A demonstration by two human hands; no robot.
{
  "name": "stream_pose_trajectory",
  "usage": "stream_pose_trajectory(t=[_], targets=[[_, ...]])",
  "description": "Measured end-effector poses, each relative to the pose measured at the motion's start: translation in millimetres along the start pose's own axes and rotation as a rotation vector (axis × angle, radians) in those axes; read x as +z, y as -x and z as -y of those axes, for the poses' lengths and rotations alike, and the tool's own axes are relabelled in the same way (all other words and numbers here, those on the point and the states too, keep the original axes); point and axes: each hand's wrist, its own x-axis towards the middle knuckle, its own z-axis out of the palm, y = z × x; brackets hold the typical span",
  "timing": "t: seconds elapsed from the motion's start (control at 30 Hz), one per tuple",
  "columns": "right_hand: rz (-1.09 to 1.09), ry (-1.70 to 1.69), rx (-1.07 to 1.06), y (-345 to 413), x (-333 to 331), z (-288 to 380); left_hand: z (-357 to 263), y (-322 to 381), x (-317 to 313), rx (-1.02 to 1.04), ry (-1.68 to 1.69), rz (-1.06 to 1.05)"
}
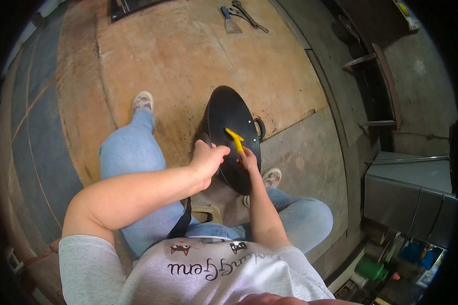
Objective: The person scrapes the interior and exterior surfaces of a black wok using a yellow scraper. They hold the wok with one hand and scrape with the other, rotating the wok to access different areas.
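A large black wok [231, 110] stands tilted on its edge between my legs, its dark face with two rivets turned to the right. A black loop handle [261, 129] sticks out from its right side. My left hand [210, 158] is closed around a dark handle at the wok's near left side, its thumb pointing right. My right hand [247, 158] grips the lower end of a yellow hand tool [236, 140], whose angled head lies against or just over the wok's surface. The tool's exact kind is unclear, and my fingers hide its grip end.
On the worn plywood floor [168, 49] lie a putty knife [231, 21] and metal pliers [248, 16]. Under me is a plastic stool [213, 213]. A dark flat object [131, 8] lies at the top left. A grey metal cabinet [397, 198] and a green container [371, 268] stand at right.
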Motion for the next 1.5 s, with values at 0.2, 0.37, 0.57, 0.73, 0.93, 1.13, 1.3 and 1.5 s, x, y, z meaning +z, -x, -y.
stream_pose_trajectory(t=[0.2,0.37,0.57,0.73,0.93,1.13,1.3,1.5], targets=[[0.123,-0.161,0.139,18,3,30,0,-3,-3,-0.018,0.004,0.018],[-0.363,0.54,-0.008,8,-4,1,-2,-3,-5,-0.023,0.012,0.045],[-0.131,0.335,-0.058,-7,3,-20,-4,-3,-6,-0.017,0.017,0.07],[0.008,0.077,0.08,-7,2,-23,-8,-5,-7,-0.02,0.009,0.067],[-0.034,0.329,0.019,6,-11,-11,-15,-10,-9,-0.063,0.056,0.049],[0.133,0.171,0.079,34,-59,97,-23,-15,-11,-0.072,0.072,0.091],[-0.106,0.407,-0.112,97,-153,206,-50,-26,-7,-0.052,0.21,0.342],[-0.253,0.19,-0.186,167,-210,216,-86,-15,-4,0.309,0.114,0.254]])
